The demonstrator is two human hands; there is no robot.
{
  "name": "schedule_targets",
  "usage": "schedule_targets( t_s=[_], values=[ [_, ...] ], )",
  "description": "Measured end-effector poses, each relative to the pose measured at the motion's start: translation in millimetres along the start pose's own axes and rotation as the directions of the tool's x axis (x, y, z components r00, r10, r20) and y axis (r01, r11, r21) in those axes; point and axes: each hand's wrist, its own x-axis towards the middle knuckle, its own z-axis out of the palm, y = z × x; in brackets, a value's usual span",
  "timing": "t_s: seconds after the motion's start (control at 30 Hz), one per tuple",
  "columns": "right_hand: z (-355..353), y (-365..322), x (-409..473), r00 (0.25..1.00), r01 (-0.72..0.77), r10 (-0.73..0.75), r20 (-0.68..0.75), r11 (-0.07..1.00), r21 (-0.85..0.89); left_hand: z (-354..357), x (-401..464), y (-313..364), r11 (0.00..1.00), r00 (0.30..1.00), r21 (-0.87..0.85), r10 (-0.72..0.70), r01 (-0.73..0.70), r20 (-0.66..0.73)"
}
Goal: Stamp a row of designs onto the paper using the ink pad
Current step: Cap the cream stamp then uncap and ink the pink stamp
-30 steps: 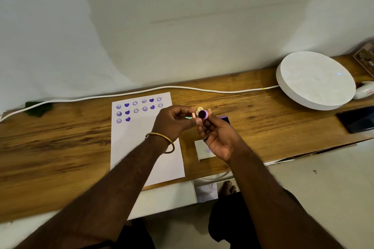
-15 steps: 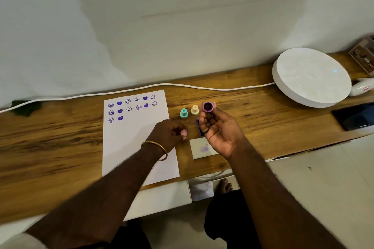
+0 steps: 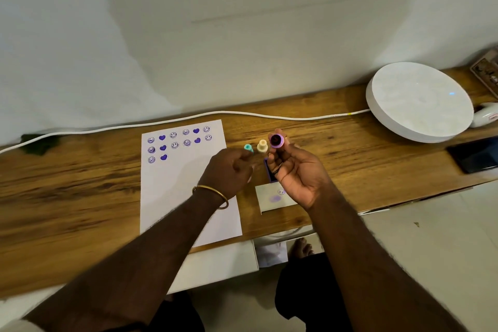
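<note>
A white paper [image 3: 186, 191] lies on the wooden desk [image 3: 67, 191], with purple smileys and hearts [image 3: 177, 140] stamped near its top; the third row holds two prints. My right hand [image 3: 296, 172] pinches a purple stamp [image 3: 276, 141] with its inked face turned up. A teal stamp [image 3: 247, 147] and a cream stamp [image 3: 262, 146] stand upright beside it. My left hand [image 3: 229, 170] is blurred, with its fingers curled right next to the teal stamp; whether it holds anything is unclear. The purple ink pad [image 3: 268, 170] is partly hidden behind my right fingers.
A white card [image 3: 269, 202] with purple smudges lies near the desk's front edge. A white cable [image 3: 269, 115] runs along the back to a round white device [image 3: 420, 101]. A black phone [image 3: 474, 155] lies at the right, and a dark green object [image 3: 40, 144] at the far left.
My left hand let go of the purple stamp, dropped toward the desk, then moved up to the teal stamp. My right hand kept the purple stamp and turned its face up.
</note>
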Motion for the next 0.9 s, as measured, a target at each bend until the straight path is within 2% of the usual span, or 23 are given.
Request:
schedule_targets(
  t_s=[0.07,0.13,0.23,0.4,0.5,0.73,0.9],
  values=[
    [-1.3,0.1,2.5,1.000,0.002,-0.001,0.012,1.000,-0.031,-2.5,0.6,16.2,0.985,0.996,-0.160,0.043,-0.056,-0.079],
    [-2.2,0.1,4.3,1.000,0.006,-0.005,0.012,0.999,-0.044,-6.2,2.8,31.1,0.952,0.994,-0.296,0.058,-0.083,-0.092],
    [-4.6,-0.2,5.8,1.000,0.019,-0.018,0.003,0.998,-0.060,-10.2,7.3,44.4,0.917,0.994,-0.385,0.083,-0.103,-0.070],
    [-4.3,0.1,4.8,0.999,0.026,-0.023,0.040,0.996,-0.083,-6.9,12.5,50.3,0.944,0.982,-0.271,0.185,-0.187,-0.031],
    [-2.6,-0.4,4.3,0.999,0.025,-0.022,0.032,0.995,-0.094,-5.3,15.0,49.8,0.953,0.978,-0.223,0.199,-0.206,-0.056],
    [-6.0,-3.1,1.1,0.998,-0.039,0.038,-0.048,0.999,-0.031,-0.4,20.2,48.5,0.955,0.978,-0.209,0.198,-0.209,-0.071],
    [-5.7,-4.7,0.5,0.999,-0.029,0.027,-0.035,0.998,-0.054,1.5,21.3,49.2,0.945,0.979,-0.255,0.190,-0.203,-0.075]
  ],
)
